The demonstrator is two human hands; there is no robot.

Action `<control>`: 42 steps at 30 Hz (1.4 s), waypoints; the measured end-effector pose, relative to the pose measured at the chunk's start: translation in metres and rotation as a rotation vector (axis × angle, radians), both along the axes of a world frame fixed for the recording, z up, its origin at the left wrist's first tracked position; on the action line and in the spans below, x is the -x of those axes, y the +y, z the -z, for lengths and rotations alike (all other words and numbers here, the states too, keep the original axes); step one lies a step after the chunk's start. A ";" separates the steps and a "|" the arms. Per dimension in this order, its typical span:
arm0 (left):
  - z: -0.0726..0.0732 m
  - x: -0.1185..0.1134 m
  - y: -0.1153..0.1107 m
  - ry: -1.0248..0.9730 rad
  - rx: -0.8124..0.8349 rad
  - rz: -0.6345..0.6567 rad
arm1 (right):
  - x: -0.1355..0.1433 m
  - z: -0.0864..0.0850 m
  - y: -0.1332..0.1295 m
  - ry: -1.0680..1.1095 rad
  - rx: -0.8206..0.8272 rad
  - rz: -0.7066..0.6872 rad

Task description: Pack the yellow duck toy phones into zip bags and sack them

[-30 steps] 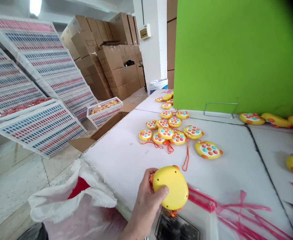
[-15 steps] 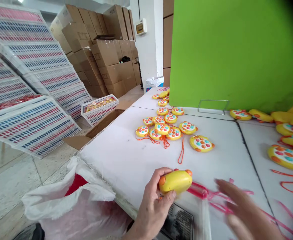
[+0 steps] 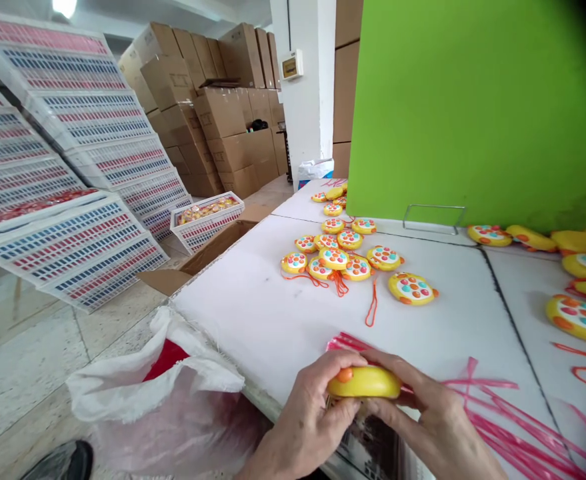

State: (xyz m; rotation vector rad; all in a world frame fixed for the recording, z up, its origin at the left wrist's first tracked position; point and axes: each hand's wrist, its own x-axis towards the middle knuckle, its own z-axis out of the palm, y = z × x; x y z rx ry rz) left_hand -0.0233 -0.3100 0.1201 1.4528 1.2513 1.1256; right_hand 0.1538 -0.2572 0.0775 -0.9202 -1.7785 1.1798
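Observation:
Both hands grip one yellow plastic toy [image 3: 367,383] with orange knobs, held near the table's front edge. My left hand [image 3: 317,407] closes on its left end, thumb below and fingers above. On the right end, my right hand [image 3: 423,400] pinches it the same way. The toy's dotted face is turned out of sight. Under the hands lies a dark printed panel [image 3: 373,443], partly covered. Pink plastic strips [image 3: 513,427] spread to the right of my right hand, and more show just behind the toy.
Several yellow toys with colourful dots [image 3: 333,259] lie on the white table [image 3: 253,307], some with orange cords [image 3: 371,307]. More toys [image 3: 583,317] sit at right. A green board [image 3: 473,113] stands behind. At left are a white sack [image 3: 157,393], stacked crates [image 3: 83,253] and cartons [image 3: 223,110].
My right hand has come in from the right and taken hold of the toy. My left hand still grips it, and the toy has been tilted and lowered slightly.

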 end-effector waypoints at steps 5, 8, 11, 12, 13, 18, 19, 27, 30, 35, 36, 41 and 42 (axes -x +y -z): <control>0.001 -0.001 -0.006 0.067 -0.149 -0.016 | 0.004 -0.009 -0.020 -0.248 -0.415 0.116; 0.005 -0.002 -0.015 0.108 -0.202 -0.007 | 0.004 -0.013 -0.030 -0.284 -0.461 0.127; 0.006 -0.005 -0.024 0.126 -0.233 -0.014 | 0.004 -0.010 -0.041 -0.255 -0.522 0.167; 0.006 -0.006 -0.026 0.135 -0.240 -0.019 | 0.005 -0.009 -0.045 -0.244 -0.535 0.178; 0.005 -0.007 -0.028 0.148 -0.239 -0.019 | 0.005 -0.007 -0.049 -0.238 -0.537 0.176; 0.000 -0.001 -0.030 0.193 -0.184 -0.058 | 0.007 -0.010 -0.047 -0.126 -0.212 0.248; 0.001 0.002 -0.030 0.185 -0.178 -0.142 | 0.006 -0.013 -0.042 -0.044 -0.063 0.278; 0.055 -0.001 -0.019 0.410 -0.214 -0.093 | -0.013 -0.016 -0.005 0.748 0.767 0.265; 0.056 0.004 -0.003 0.435 -0.304 -0.176 | -0.014 -0.010 -0.004 0.825 0.869 0.329; 0.050 0.016 0.017 0.539 -0.420 -0.322 | -0.015 -0.011 0.007 0.823 0.943 0.549; 0.054 0.012 0.017 0.566 -0.446 -0.230 | -0.016 -0.013 0.011 0.822 0.944 0.575; 0.088 -0.025 0.017 0.827 -0.355 0.141 | -0.029 -0.031 0.032 0.728 0.811 0.589; 0.094 -0.030 0.018 0.890 -0.320 0.145 | -0.031 -0.034 0.034 0.692 0.759 0.590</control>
